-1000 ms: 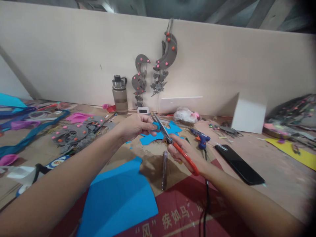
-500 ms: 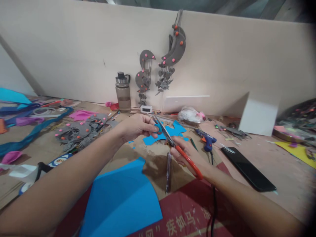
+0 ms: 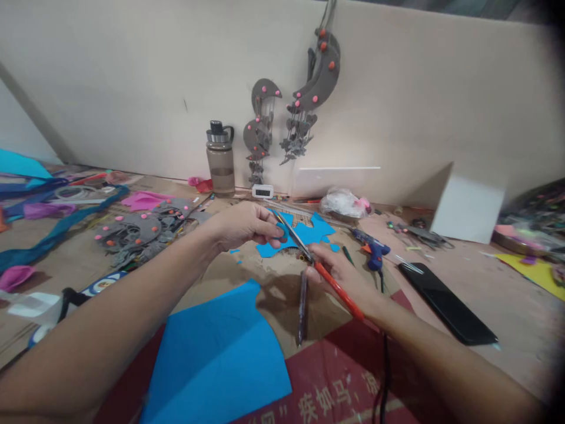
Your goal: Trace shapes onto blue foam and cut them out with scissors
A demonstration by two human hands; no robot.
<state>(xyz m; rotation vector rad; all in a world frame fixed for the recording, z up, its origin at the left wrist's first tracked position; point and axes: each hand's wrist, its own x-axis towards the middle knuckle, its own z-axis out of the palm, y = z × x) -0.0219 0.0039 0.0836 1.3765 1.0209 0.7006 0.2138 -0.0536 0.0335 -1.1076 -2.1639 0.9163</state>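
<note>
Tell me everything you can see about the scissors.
The scissors have slim, silvery, metal-looking blades and a glossy red handle that looks like plastic or coated metal. The right hand grips them above the table, tips slanting forward and left. The blades look nearly closed, right by the small blue piece in the left hand; whether they touch it is unclear.

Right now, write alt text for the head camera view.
A person's left hand pinches a small blue piece close to red-handled scissors in the right hand. Below lies a large blue sheet; behind, a bottle stands near grey crescent ornaments hanging on a wall.
</note>
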